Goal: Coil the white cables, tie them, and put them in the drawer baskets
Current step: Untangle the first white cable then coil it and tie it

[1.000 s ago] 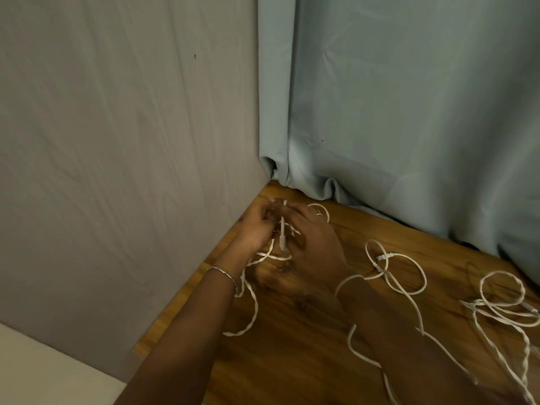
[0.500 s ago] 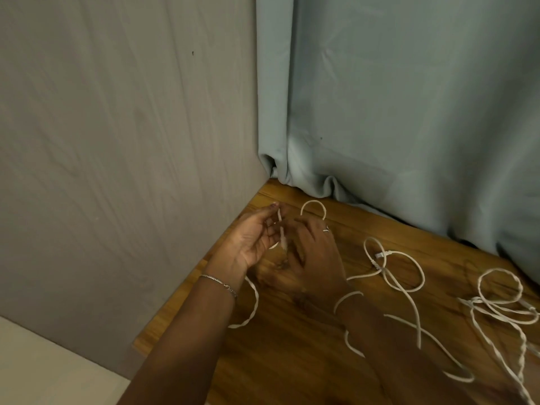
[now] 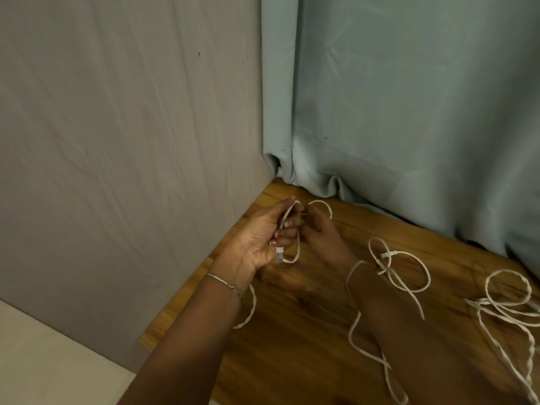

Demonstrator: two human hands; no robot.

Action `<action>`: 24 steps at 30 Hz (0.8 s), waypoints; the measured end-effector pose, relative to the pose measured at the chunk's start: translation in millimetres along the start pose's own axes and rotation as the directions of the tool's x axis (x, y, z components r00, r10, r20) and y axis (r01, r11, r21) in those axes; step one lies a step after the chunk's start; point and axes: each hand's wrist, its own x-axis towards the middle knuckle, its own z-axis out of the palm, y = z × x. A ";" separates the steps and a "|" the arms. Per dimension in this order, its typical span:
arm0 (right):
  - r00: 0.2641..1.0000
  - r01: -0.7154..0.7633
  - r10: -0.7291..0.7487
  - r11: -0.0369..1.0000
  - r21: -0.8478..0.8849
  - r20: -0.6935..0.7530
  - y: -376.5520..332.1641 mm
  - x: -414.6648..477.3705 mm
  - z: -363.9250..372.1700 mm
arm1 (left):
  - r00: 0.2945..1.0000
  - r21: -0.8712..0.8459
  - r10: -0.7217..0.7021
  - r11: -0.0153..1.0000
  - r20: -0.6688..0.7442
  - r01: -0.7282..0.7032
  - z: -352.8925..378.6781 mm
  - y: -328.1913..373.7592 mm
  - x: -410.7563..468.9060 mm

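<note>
Right, the white cable (image 3: 298, 247) is thin, cream-white and lightly twisted, with a small pale connector (image 3: 279, 255) at its end; it is up off the wooden tabletop (image 3: 306, 361) near the back-left corner, between the two hands. The left hand (image 3: 263, 238) has its fingers curled round a narrow loop of it, connector poking out below the little finger. The right hand (image 3: 321, 238) is seen from the back, an arc of cable rising over its knuckles; its fingertips sit behind the left fingers, so I cannot tell whether they pinch the cable or just touch it. The slack runs over the right wrist and under both forearms, partly hidden. A second looped cable (image 3: 409, 276) lies just right of the right forearm, and a tangled bunch (image 3: 508, 305) is cut off by the right edge. A grey panel (image 3: 131, 141) and a blue curtain (image 3: 409, 97) close the corner. Versus half a second ago: the left fingers were spread, now they are closed on the loop, and the connector has dropped below the palm
</note>
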 end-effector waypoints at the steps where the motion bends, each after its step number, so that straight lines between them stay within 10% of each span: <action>1: 1.000 0.012 -0.013 0.999 -0.048 -0.020 1.8 1.5 1.4 | 1.000 -0.025 0.028 0.999 -0.006 -0.028 1.2 1.3 0.7; 15: 0.974 0.128 -0.026 0.882 -0.453 0.225 0.2 -13.8 18.2 | 0.917 -0.089 0.335 0.928 -0.218 -0.361 -15.2 3.2 21.8; 24: 0.908 0.034 0.146 0.909 -0.415 0.394 -10.7 -30.4 26.8 | 0.859 0.077 0.442 0.896 -0.258 -0.438 -33.7 7.6 33.2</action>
